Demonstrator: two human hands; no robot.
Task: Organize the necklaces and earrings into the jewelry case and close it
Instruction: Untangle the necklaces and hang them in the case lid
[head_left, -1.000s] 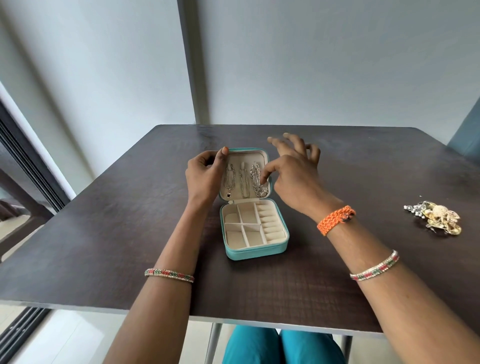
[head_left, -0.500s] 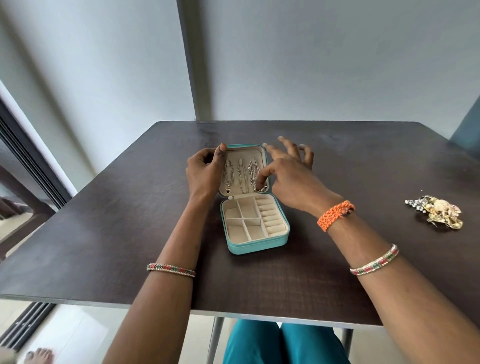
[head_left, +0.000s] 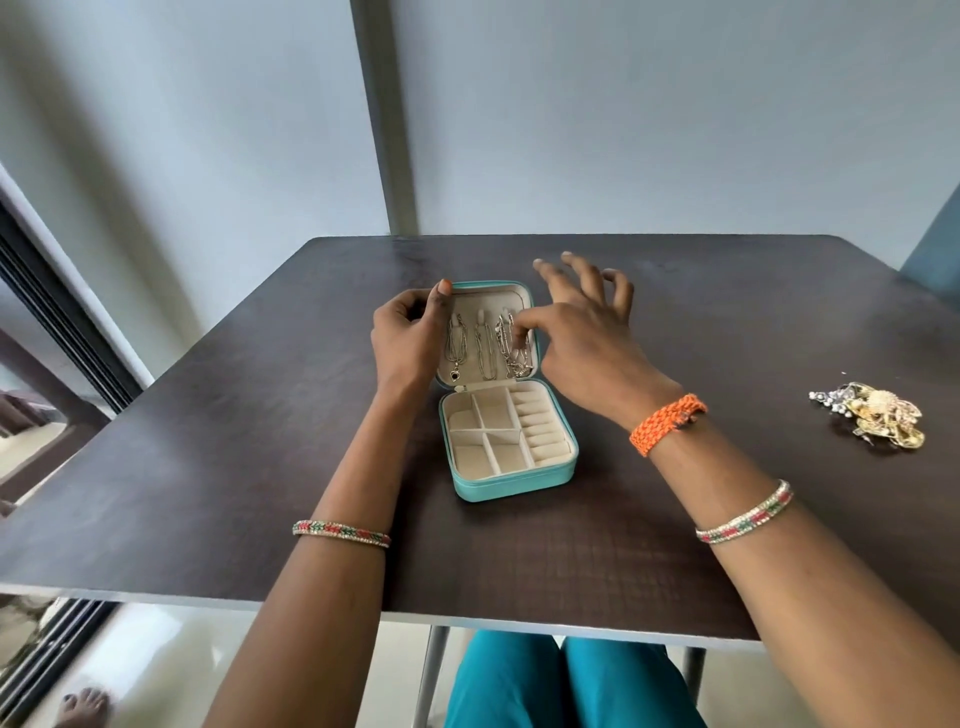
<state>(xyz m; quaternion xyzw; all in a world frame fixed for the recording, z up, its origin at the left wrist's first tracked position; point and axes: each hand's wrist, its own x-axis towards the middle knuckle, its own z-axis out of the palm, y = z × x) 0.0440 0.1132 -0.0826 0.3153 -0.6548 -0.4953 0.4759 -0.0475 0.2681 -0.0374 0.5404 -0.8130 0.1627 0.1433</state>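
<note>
Working from the dark desk down, we find the teal jewelry case open near its middle, our left hand curled around the lid's left edge, seemingly to prop it upright while we hang chains. Our right hand pinches the rightmost of three necklaces on the lid's hooks between thumb and forefinger, other fingers spread, probably seating it. One tangled pile of earrings waits near the desk's right edge, well apart from the case, whose compartments are unfilled.
</note>
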